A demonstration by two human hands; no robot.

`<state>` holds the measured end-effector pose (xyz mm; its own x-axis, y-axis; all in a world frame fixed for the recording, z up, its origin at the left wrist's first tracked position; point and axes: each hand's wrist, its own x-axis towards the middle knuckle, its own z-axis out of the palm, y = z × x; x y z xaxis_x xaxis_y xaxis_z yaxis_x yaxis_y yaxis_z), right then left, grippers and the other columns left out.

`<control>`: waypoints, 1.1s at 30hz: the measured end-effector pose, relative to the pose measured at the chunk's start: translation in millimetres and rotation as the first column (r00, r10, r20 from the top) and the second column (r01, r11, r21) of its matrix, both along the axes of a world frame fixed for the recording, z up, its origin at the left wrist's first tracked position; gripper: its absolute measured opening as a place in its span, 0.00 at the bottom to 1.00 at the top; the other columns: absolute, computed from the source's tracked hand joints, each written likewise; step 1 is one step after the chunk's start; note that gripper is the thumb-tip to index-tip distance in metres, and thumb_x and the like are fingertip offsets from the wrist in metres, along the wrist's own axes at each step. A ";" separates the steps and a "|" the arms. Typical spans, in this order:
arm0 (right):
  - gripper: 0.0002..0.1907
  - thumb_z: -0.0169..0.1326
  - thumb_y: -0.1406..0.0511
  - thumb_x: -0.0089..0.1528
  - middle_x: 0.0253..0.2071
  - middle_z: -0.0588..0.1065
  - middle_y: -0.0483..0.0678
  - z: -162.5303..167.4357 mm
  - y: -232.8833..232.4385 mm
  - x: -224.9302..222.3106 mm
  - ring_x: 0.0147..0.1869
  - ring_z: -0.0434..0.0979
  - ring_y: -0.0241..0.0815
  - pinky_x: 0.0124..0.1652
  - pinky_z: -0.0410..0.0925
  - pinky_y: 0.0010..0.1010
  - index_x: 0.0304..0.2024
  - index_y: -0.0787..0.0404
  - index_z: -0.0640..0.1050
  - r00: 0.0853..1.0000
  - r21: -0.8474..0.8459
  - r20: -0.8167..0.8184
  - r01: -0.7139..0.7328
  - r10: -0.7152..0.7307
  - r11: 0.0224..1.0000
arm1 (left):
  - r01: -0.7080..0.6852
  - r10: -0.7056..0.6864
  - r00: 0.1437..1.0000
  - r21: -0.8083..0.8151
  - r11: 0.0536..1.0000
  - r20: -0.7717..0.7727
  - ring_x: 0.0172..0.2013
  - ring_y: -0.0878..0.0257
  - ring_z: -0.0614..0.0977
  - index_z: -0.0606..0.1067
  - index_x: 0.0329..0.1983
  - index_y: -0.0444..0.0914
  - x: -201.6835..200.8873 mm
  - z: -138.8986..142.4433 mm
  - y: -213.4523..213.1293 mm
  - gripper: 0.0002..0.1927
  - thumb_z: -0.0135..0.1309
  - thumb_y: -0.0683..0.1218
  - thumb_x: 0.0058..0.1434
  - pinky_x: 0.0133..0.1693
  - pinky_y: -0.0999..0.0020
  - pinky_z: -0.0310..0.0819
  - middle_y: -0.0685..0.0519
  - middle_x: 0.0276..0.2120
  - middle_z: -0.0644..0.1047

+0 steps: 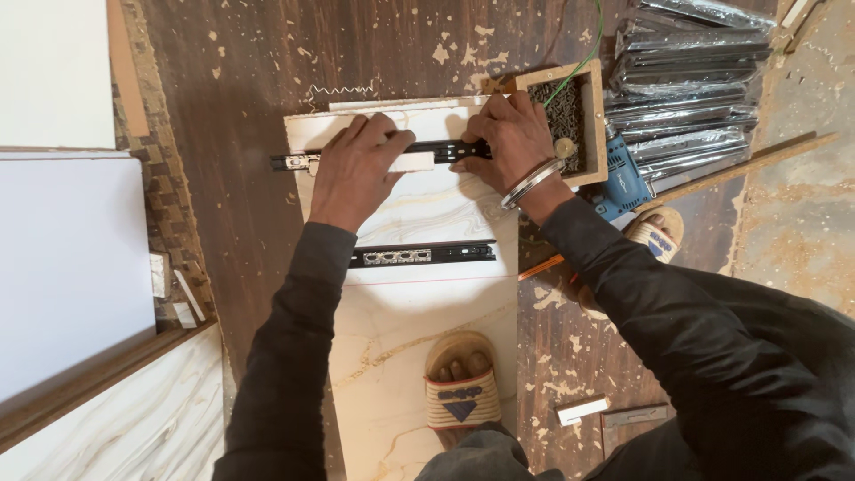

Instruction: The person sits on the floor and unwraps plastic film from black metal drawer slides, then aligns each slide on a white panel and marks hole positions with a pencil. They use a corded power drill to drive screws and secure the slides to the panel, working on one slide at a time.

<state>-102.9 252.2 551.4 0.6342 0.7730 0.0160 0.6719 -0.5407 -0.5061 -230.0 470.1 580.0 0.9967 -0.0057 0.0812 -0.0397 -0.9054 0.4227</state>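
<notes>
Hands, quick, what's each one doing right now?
Left hand: palm down, pressing the upper slide rail onto the panel.
Right hand: fingers curled on the same rail, beside the screw box.

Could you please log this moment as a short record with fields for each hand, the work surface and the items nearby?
left hand: left hand pressing on the upper black drawer slide
right hand: right hand on the same slide's other end, bangles at the wrist
surface: marble-patterned panel on a wooden floor
second slide: lower black drawer slide lying on the panel, untouched
nearby: wooden box of screws; blue power drill; wrapped slides
</notes>
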 end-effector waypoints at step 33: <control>0.12 0.64 0.66 0.56 0.34 0.81 0.57 -96.8 -108.1 48.8 0.38 0.84 0.54 0.40 0.76 0.41 0.41 0.65 0.83 0.805 0.027 -0.143 0.585 -0.576 0.810 | 0.063 -0.064 0.998 0.024 0.998 0.016 0.45 0.52 0.76 0.76 0.38 0.35 10.1 8.6 -14.8 0.12 0.55 0.33 0.50 0.45 0.57 0.74 0.51 0.39 0.74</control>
<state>-54.1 144.2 454.6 0.9642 0.2594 -0.0543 0.1733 -0.7721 -0.6115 -219.9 455.4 588.6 0.9928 -0.0709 0.0969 -0.1041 -0.9105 0.4003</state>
